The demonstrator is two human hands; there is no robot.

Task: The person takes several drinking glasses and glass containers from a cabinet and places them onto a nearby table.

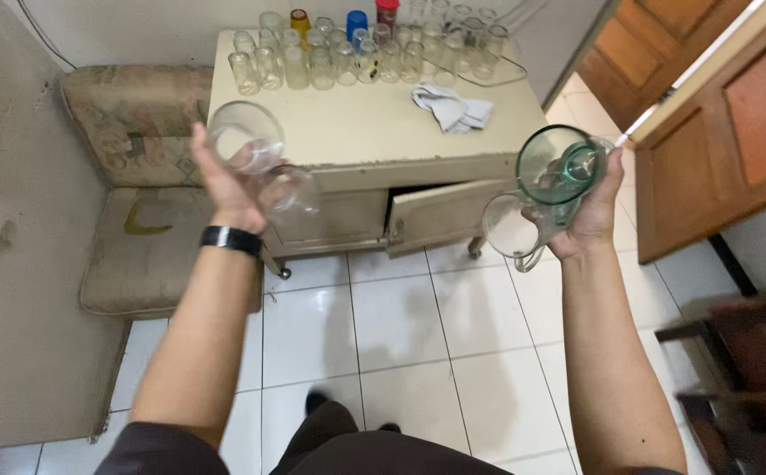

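Observation:
My left hand [225,180], with a black band on its wrist, grips clear drinking glasses [247,139], one mouth toward me and another [293,189] lower beside it. My right hand [592,211] grips a green-tinted glass [557,165] and a clear handled glass mug [511,229] below it. Both hands are raised in front of a low cream cabinet [374,132] whose top carries several clear glasses [339,62] in rows at the back, plus blue, red and orange cups.
A crumpled white cloth [453,110] lies on the cabinet top. One cabinet door [440,215] hangs ajar. A worn cushioned seat [137,237] stands at left, wooden doors [717,132] at right, a dark wooden chair [744,369] lower right. White tiled floor [401,334] lies below.

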